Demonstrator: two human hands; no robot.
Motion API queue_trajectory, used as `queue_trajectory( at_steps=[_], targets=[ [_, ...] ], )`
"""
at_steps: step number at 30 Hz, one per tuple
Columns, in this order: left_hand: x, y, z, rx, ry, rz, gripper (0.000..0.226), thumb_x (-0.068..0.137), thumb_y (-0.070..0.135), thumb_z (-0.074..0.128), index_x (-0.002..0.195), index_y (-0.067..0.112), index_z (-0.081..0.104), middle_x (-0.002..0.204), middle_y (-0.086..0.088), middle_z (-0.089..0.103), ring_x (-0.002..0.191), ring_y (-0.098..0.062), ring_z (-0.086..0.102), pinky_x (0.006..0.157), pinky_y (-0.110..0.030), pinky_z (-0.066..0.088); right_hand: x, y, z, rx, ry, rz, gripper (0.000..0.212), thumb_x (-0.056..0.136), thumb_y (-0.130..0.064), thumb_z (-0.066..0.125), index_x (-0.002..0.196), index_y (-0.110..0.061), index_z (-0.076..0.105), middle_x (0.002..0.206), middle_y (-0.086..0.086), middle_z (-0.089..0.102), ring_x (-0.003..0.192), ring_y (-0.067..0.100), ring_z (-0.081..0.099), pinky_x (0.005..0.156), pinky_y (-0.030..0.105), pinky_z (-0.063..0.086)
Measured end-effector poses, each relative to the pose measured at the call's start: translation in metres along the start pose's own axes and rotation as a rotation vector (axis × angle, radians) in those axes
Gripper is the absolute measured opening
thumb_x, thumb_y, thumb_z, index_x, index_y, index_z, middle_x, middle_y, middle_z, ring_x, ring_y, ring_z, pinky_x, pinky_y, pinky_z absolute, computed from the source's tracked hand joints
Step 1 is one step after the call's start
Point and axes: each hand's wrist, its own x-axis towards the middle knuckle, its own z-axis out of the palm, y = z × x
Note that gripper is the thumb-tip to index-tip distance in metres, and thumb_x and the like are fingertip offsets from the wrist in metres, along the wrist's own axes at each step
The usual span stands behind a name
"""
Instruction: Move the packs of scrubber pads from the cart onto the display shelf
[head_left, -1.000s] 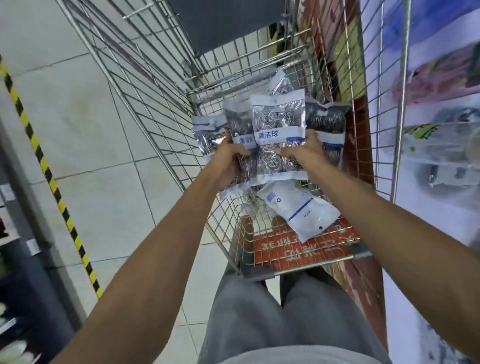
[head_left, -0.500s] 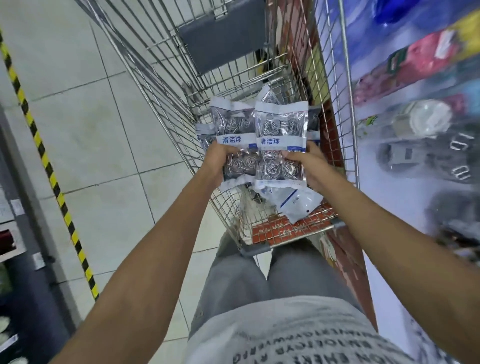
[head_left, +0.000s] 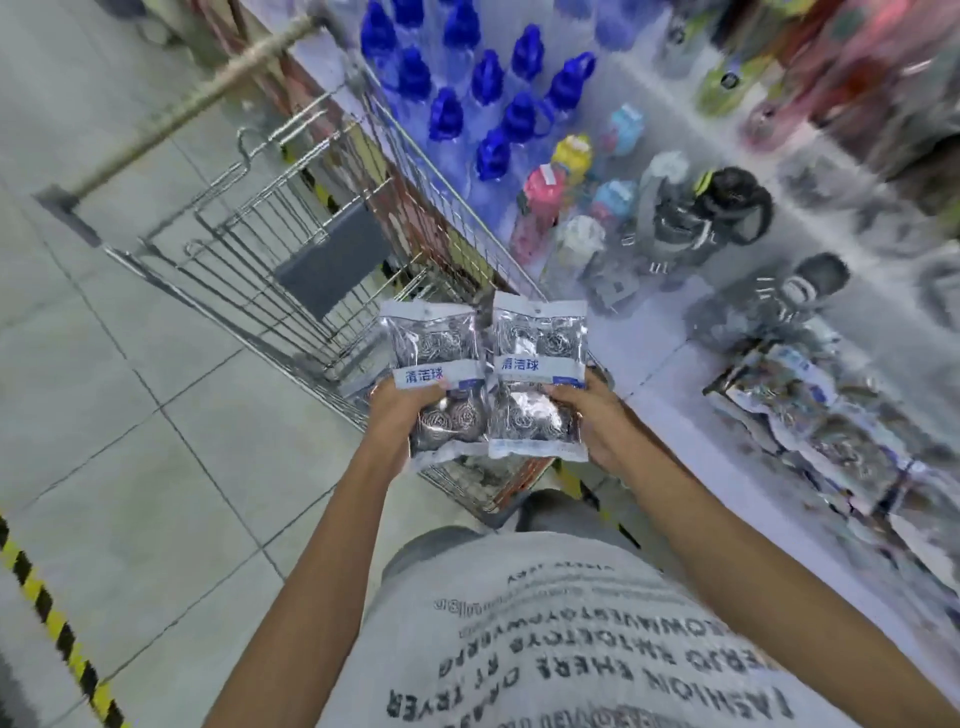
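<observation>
The left hand (head_left: 402, 410) is closed on the lower part of one pack of scrubber pads (head_left: 434, 379), with the fingers under it and the thumb at its label band. The right hand (head_left: 592, 415) grips a second pack (head_left: 537, 379) in the same way, at its lower right side. The two packs are upright and side by side, with their inner edges touching or nearly touching. Each one is a clear bag with a white header on top, a white band with blue characters across the middle, and silver steel-wool balls inside.

Both packs are held in the air above the near end of the wire cart (head_left: 291, 291). The cart stands on the tiled floor (head_left: 130, 415), and its long right side is just beside the display shelf (head_left: 670, 364). What remains inside the cart is mostly hidden behind the packs, so I cannot tell it.

On the shelf, right of the cart and near the right hand, lies a heap of similar silver packs (head_left: 831, 431), but this part is blurred. Farther along the shelf from the cart stand coloured bottles (head_left: 545, 197) and a group of clear bottles with blue caps (head_left: 483, 93). On the floor, far left of the cart, runs a yellow and black striped line (head_left: 52, 629). Below the hands shows the person's grey shirt with printed letters (head_left: 571, 649).
</observation>
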Motion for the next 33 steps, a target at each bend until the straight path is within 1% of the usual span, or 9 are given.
queue_trajectory(
  at_steps=[4, 7, 10, 13, 18, 23, 27, 29, 33],
  targets=[
    [-0.024, 0.002, 0.017, 0.047, -0.105, -0.009, 0.069, 0.072, 0.022, 0.094, 0.127, 0.014, 0.052, 0.11, -0.009, 0.071, 0.097, -0.025, 0.071, 0.086, -0.046, 0.06, -0.038, 0.015, -0.038, 0.134, 0.131, -0.076, 0.034, 0.087, -0.006, 0.077, 0.119, -0.012, 0.065, 0.097, 0.0, 0.079, 0.092, 0.018, 0.075, 0.074, 0.024, 0.054],
    [-0.037, 0.003, 0.041, 0.099, -0.207, 0.003, 0.045, 0.073, 0.017, 0.092, 0.099, 0.021, 0.056, 0.11, -0.02, 0.075, 0.108, -0.041, 0.071, 0.099, -0.057, 0.055, -0.065, 0.027, -0.067, 0.207, 0.232, -0.133, 0.041, 0.084, -0.012, 0.081, 0.121, -0.012, 0.064, 0.108, 0.005, 0.078, 0.103, 0.021, 0.072, 0.085, 0.031, 0.053],
    [-0.047, 0.001, 0.07, 0.171, -0.29, 0.019, 0.039, 0.079, 0.005, 0.085, 0.099, 0.022, 0.057, 0.108, -0.022, 0.075, 0.109, -0.042, 0.07, 0.102, -0.059, 0.052, -0.091, 0.038, -0.097, 0.286, 0.32, -0.195, 0.031, 0.087, -0.01, 0.078, 0.115, -0.015, 0.064, 0.104, 0.003, 0.077, 0.09, 0.011, 0.073, 0.078, 0.028, 0.054],
    [-0.039, -0.011, 0.1, 0.252, -0.406, -0.018, 0.081, 0.065, 0.024, 0.096, 0.133, 0.006, 0.057, 0.114, -0.019, 0.076, 0.105, -0.041, 0.073, 0.096, -0.058, 0.057, -0.112, 0.052, -0.131, 0.38, 0.387, -0.234, 0.029, 0.088, -0.007, 0.077, 0.113, -0.016, 0.063, 0.101, 0.005, 0.078, 0.095, 0.022, 0.074, 0.09, 0.043, 0.058],
    [-0.077, -0.023, 0.174, 0.311, -0.479, -0.035, 0.034, 0.086, 0.001, 0.074, 0.119, -0.001, 0.065, 0.093, -0.016, 0.077, 0.071, -0.028, 0.074, 0.061, -0.038, 0.063, -0.145, 0.08, -0.195, 0.468, 0.508, -0.234, 0.038, 0.086, -0.011, 0.081, 0.117, -0.016, 0.059, 0.107, 0.007, 0.077, 0.106, 0.029, 0.072, 0.095, 0.047, 0.056],
    [-0.108, -0.052, 0.241, 0.361, -0.587, -0.033, 0.017, 0.093, 0.003, 0.068, 0.095, 0.009, 0.083, 0.101, -0.016, 0.079, 0.094, -0.033, 0.074, 0.092, -0.052, 0.056, -0.182, 0.105, -0.261, 0.577, 0.557, -0.217, 0.048, 0.089, -0.01, 0.077, 0.125, -0.023, 0.047, 0.105, -0.005, 0.069, 0.093, 0.012, 0.067, 0.07, 0.024, 0.05],
    [-0.113, -0.08, 0.292, 0.36, -0.552, -0.08, 0.043, 0.09, 0.008, 0.075, 0.129, -0.002, 0.06, 0.116, -0.025, 0.074, 0.11, -0.044, 0.071, 0.088, -0.061, 0.059, -0.2, 0.126, -0.316, 0.6, 0.592, -0.171, 0.045, 0.088, -0.011, 0.078, 0.125, -0.01, 0.054, 0.111, 0.004, 0.073, 0.094, 0.015, 0.07, 0.069, 0.024, 0.052],
    [-0.115, -0.093, 0.314, 0.378, -0.574, -0.071, 0.057, 0.083, 0.018, 0.084, 0.132, 0.0, 0.061, 0.121, -0.023, 0.072, 0.119, -0.045, 0.066, 0.1, -0.065, 0.052, -0.206, 0.133, -0.341, 0.603, 0.597, -0.168, 0.035, 0.09, -0.007, 0.076, 0.113, -0.019, 0.052, 0.106, 0.0, 0.07, 0.094, 0.014, 0.067, 0.072, 0.026, 0.05],
    [-0.124, -0.103, 0.353, 0.347, -0.613, -0.108, 0.06, 0.079, 0.013, 0.085, 0.131, -0.001, 0.062, 0.12, -0.025, 0.072, 0.109, -0.043, 0.071, 0.095, -0.062, 0.056, -0.208, 0.139, -0.38, 0.588, 0.613, -0.175, 0.038, 0.088, -0.007, 0.077, 0.12, -0.016, 0.057, 0.107, -0.002, 0.071, 0.1, 0.016, 0.064, 0.075, 0.03, 0.046]
  ],
)
